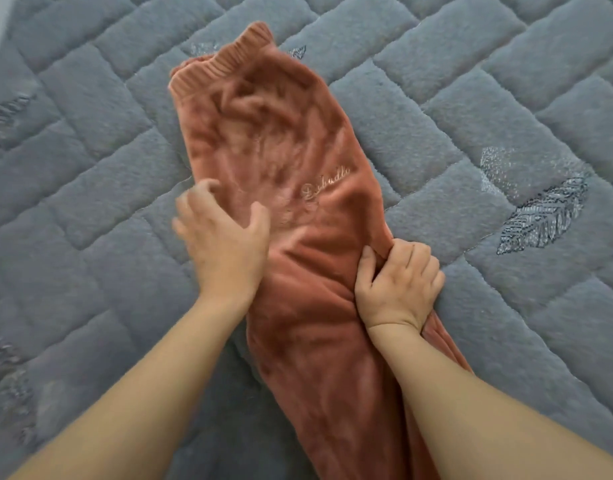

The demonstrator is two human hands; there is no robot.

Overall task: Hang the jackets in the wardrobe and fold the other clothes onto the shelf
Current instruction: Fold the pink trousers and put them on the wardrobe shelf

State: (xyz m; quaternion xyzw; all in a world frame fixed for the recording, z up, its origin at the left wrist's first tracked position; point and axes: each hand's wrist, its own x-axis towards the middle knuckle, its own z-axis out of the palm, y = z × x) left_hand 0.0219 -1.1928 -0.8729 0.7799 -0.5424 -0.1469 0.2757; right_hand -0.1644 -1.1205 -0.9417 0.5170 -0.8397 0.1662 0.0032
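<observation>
One wide-angle camera sits on my head, looking forward and steeply down from close above onto a grey quilted bed cover [505, 81] that fills the frame to every edge. My two bare forearms enter from the near edge, so my left hand [225, 244] and right hand [398, 289] sit around the centre of the view. There is no second view, so nothing is shared between cameras.
</observation>
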